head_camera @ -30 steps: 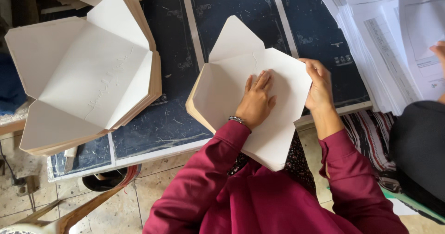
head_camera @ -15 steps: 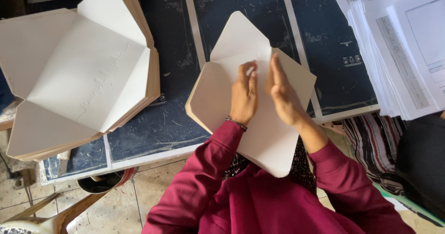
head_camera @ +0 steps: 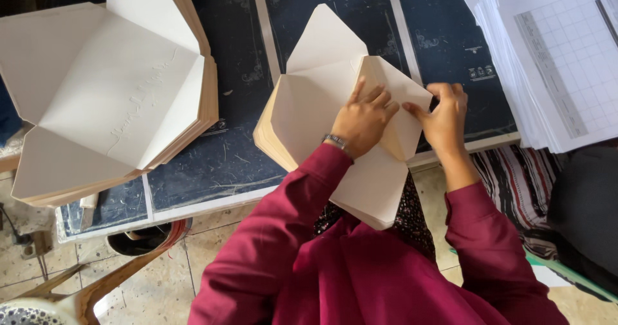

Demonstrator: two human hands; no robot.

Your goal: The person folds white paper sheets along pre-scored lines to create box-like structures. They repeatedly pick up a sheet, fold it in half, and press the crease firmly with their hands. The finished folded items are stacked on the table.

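— What's on the table (head_camera: 219,164)?

— Dark top, pale strips across it. At its left a big pile of opened-out cream envelopes (head_camera: 109,93), at its right a stack of printed sheets (head_camera: 553,54). Between them lies a smaller envelope stack (head_camera: 309,106), hanging over the near edge.

— And the hands?

— The left hand (head_camera: 362,120) lies flat on the top envelope, fingers spread, nothing clamped. The right hand (head_camera: 445,114) has thumb and fingers pinched on the right flap (head_camera: 393,99) — folded over toward the middle.
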